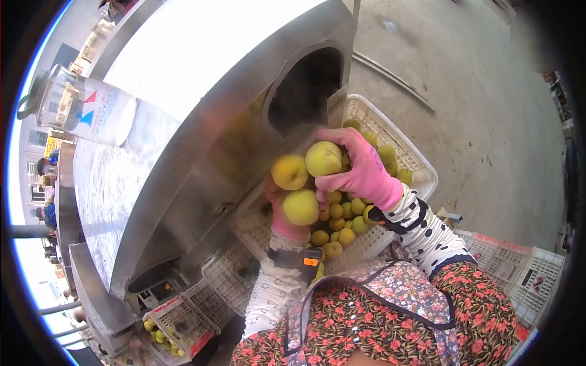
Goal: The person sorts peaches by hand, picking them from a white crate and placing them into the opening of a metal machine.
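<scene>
Both hands wear pink gloves and are raised above a white plastic crate (pixel 421 149) of yellow-green round fruit (pixel 345 236). My right hand (pixel 365 171) has its thumb and fingers curved round a pale green fruit (pixel 323 159). Lower and to the left, my left hand (pixel 287 213) holds two fruits, a yellow one (pixel 289 171) with an orange blush and a greenish one (pixel 301 207). These three fruits sit close together. Part of the left hand's fingers is hidden behind the fruit.
A large metal table (pixel 213 131) with a dark oval opening (pixel 305 88) stands left of the crate. A clear lidded jar (pixel 85 107) rests on its top. More crates (pixel 192 308) are at the lower left and right (pixel 525 274). People are at the far left.
</scene>
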`<move>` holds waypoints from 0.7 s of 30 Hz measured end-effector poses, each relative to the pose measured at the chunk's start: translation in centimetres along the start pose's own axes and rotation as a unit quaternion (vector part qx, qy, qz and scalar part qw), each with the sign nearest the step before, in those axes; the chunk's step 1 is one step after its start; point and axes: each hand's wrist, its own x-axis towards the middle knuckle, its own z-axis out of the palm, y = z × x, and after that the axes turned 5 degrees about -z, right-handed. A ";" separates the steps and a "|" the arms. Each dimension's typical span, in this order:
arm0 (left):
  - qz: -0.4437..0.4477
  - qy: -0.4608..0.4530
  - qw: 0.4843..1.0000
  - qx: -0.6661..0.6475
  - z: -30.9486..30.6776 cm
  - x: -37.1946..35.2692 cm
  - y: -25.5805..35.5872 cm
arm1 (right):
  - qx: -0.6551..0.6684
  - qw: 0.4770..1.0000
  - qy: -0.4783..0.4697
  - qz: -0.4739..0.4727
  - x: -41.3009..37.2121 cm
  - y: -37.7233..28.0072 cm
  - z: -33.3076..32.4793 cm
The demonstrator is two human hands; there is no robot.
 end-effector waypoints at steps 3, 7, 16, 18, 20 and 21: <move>0.038 0.064 0.997 0.025 1.5 0.6 -0.1 | -0.136 0.990 0.047 -0.014 2.2 -0.5 -0.3; 0.065 0.217 0.974 0.018 1.6 0.8 -0.3 | -0.460 0.887 0.002 0.031 9.6 3.5 0.7; 0.035 0.178 0.963 0.199 0.9 1.6 0.5 | -0.095 0.972 -0.102 -0.187 5.8 2.0 -0.1; 0.039 0.162 0.951 0.260 1.8 3.0 0.4 | -0.105 0.985 -0.089 -0.100 4.7 1.6 0.0; -0.005 0.172 0.969 0.174 2.1 3.4 0.5 | -0.183 0.982 0.010 -0.053 4.9 0.9 -0.1; -0.041 0.186 0.977 0.094 2.0 3.2 0.7 | -0.290 0.957 0.000 -0.018 6.5 1.4 0.2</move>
